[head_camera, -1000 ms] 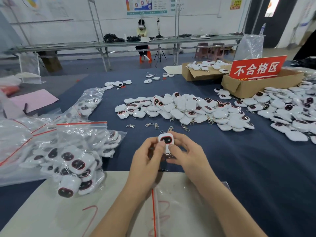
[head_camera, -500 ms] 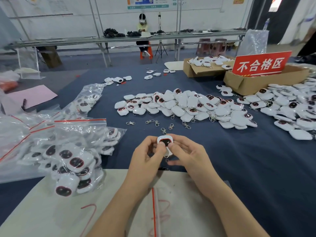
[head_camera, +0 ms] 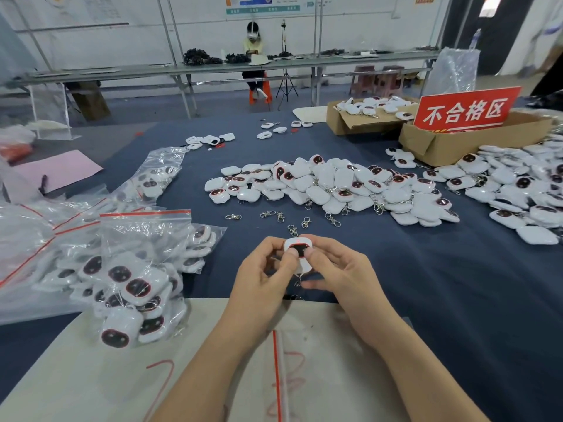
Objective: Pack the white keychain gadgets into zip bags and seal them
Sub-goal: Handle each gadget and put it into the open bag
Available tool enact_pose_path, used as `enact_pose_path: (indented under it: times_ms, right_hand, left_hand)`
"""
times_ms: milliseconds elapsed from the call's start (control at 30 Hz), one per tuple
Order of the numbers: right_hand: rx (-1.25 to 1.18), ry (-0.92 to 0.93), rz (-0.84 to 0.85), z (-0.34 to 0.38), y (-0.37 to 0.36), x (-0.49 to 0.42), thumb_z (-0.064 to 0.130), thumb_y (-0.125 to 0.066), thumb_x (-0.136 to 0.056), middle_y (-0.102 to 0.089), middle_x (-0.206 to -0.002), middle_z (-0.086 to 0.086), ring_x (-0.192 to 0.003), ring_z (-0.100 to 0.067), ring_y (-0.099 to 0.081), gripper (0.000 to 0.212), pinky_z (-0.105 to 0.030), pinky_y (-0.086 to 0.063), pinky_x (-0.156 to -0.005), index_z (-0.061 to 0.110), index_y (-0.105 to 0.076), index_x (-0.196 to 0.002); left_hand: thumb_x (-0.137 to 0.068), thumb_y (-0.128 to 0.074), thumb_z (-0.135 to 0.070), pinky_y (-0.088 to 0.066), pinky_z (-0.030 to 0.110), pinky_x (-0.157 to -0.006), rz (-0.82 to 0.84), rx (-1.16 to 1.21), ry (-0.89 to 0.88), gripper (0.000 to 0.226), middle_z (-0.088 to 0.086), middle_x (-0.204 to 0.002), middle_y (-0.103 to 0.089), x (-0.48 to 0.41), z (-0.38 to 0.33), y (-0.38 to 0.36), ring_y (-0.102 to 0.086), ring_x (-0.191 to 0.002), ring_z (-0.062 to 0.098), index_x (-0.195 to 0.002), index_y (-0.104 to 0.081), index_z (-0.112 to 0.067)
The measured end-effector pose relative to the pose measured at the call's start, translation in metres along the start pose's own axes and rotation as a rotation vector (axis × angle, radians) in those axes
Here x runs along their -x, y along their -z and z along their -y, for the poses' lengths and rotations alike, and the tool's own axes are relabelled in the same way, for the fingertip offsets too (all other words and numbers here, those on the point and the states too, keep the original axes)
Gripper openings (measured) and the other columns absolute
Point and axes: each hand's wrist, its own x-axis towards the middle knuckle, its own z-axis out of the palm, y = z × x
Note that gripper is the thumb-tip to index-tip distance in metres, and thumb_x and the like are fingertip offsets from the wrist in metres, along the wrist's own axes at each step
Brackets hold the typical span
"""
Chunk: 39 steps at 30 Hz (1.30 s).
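Observation:
Both hands hold one white keychain gadget (head_camera: 300, 245) with a dark red-rimmed face, above the blue table. My left hand (head_camera: 262, 284) pinches its left side, thumb on the face. My right hand (head_camera: 338, 275) pinches its right side, and a small red light shows on top of the gadget. An empty zip bag (head_camera: 304, 360) with a red seal strip lies flat under my forearms. A filled zip bag (head_camera: 137, 269) of gadgets lies at the left. A big heap of loose gadgets (head_camera: 335, 187) lies beyond my hands.
Loose metal clasps (head_camera: 283, 219) lie scattered just past my hands. More filled bags (head_camera: 36, 239) are stacked at the far left. Two cardboard boxes (head_camera: 441, 144) with a red sign (head_camera: 466, 109) stand at the back right, beside another gadget heap (head_camera: 524, 190). A person sits far behind.
The view has tilted slightly, and my hands keep the same gadget pinched between them. A small red light now shows on the gadget's top.

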Motion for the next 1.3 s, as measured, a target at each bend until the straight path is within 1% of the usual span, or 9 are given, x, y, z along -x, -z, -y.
enact_pose_path:
  times_ms: [233, 400, 500, 700, 800, 867, 1000, 1100, 1300]
  right_hand:
    - [-0.009, 0.006, 0.004, -0.0009, -0.0004, 0.0000, 0.019, -0.064, -0.099, -0.077, -0.105, -0.001, -0.079, -0.016, -0.070, 0.022, -0.028, -0.061, -0.073, 0.033, -0.076, -0.111]
    - [-0.011, 0.017, -0.027, -0.0003, -0.0019, 0.0002, 0.018, -0.063, -0.099, -0.077, -0.104, -0.002, -0.079, -0.020, -0.069, 0.023, -0.031, -0.062, -0.073, 0.034, -0.077, -0.107]
    - [0.005, 0.025, -0.054, -0.0007, -0.0024, 0.0000, 0.018, -0.063, -0.099, -0.078, -0.103, -0.001, -0.087, -0.030, -0.073, 0.024, -0.036, -0.063, -0.079, 0.036, -0.077, -0.104]
    - [0.020, 0.014, -0.079, -0.0012, -0.0018, -0.0004, 0.020, -0.065, -0.097, -0.078, -0.097, -0.002, -0.094, -0.033, -0.072, 0.023, -0.038, -0.062, -0.085, 0.039, -0.078, -0.100]
    - [0.028, 0.022, -0.089, -0.0007, -0.0022, -0.0002, 0.019, -0.065, -0.097, -0.078, -0.096, 0.001, -0.092, -0.029, -0.073, 0.024, -0.027, -0.062, -0.078, 0.040, -0.078, -0.099]
    - [0.021, 0.016, -0.086, 0.0000, -0.0018, -0.0001, 0.020, -0.065, -0.097, -0.078, -0.097, 0.001, -0.092, -0.025, -0.074, 0.021, -0.024, -0.060, -0.076, 0.035, -0.078, -0.101]
    - [-0.048, 0.024, -0.064, 0.0013, -0.0013, 0.0006, 0.016, -0.064, -0.098, -0.079, -0.101, 0.001, -0.096, -0.017, -0.075, 0.018, -0.024, -0.060, -0.078, 0.027, -0.077, -0.106]
    - [-0.068, 0.026, -0.049, 0.0015, -0.0016, 0.0008, 0.015, -0.064, -0.099, -0.079, -0.102, 0.000, -0.097, -0.017, -0.075, 0.020, -0.023, -0.059, -0.078, 0.028, -0.078, -0.104]
    - [-0.083, 0.013, -0.026, 0.0001, -0.0010, 0.0004, 0.015, -0.064, -0.099, -0.078, -0.102, -0.006, -0.098, -0.023, -0.075, 0.018, -0.026, -0.060, -0.079, 0.022, -0.077, -0.109]
  left_hand:
    - [-0.103, -0.056, -0.019, -0.047, 0.016, -0.059, -0.004, 0.013, 0.026, 0.014, -0.012, -0.074, -0.065, -0.0008, 0.0007, -0.0013, -0.064, -0.070, 0.010, -0.099, -0.069, -0.020]
    - [-0.102, -0.057, -0.019, -0.048, 0.017, -0.060, 0.003, 0.022, 0.012, 0.014, -0.011, -0.076, -0.066, 0.0002, 0.0008, -0.0021, -0.063, -0.069, 0.010, -0.099, -0.070, -0.022]
    - [-0.102, -0.058, -0.019, -0.048, 0.019, -0.061, 0.013, 0.018, -0.003, 0.013, -0.012, -0.075, -0.065, 0.0003, 0.0008, -0.0021, -0.062, -0.070, 0.011, -0.098, -0.070, -0.023]
    - [-0.102, -0.058, -0.015, -0.048, 0.013, -0.056, 0.031, 0.046, -0.031, 0.014, -0.012, -0.072, -0.065, 0.0020, -0.0004, -0.0015, -0.061, -0.063, 0.003, -0.096, -0.070, -0.020]
    - [-0.101, -0.058, -0.017, -0.048, 0.014, -0.058, 0.030, 0.032, -0.034, 0.013, -0.011, -0.073, -0.065, 0.0013, 0.0008, -0.0016, -0.061, -0.065, 0.004, -0.096, -0.070, -0.022]
    - [-0.101, -0.059, -0.018, -0.048, 0.014, -0.058, 0.026, 0.034, -0.028, 0.013, -0.012, -0.075, -0.067, 0.0008, 0.0018, -0.0016, -0.062, -0.065, 0.005, -0.097, -0.070, -0.023]
    - [-0.099, -0.064, -0.023, -0.057, 0.024, -0.069, 0.060, 0.017, -0.027, 0.014, -0.009, -0.093, -0.072, 0.0014, 0.0036, -0.0024, -0.070, -0.080, 0.015, -0.106, -0.068, -0.034]
    - [-0.097, -0.065, -0.023, -0.052, 0.015, -0.067, 0.051, -0.010, -0.038, 0.018, -0.010, -0.095, -0.072, 0.0019, 0.0042, -0.0024, -0.068, -0.081, 0.013, -0.107, -0.067, -0.038]
    - [-0.097, -0.066, -0.017, -0.052, 0.014, -0.068, 0.043, -0.003, -0.019, 0.018, -0.004, -0.092, -0.072, 0.0007, 0.0059, -0.0012, -0.065, -0.087, 0.022, -0.105, -0.068, -0.033]
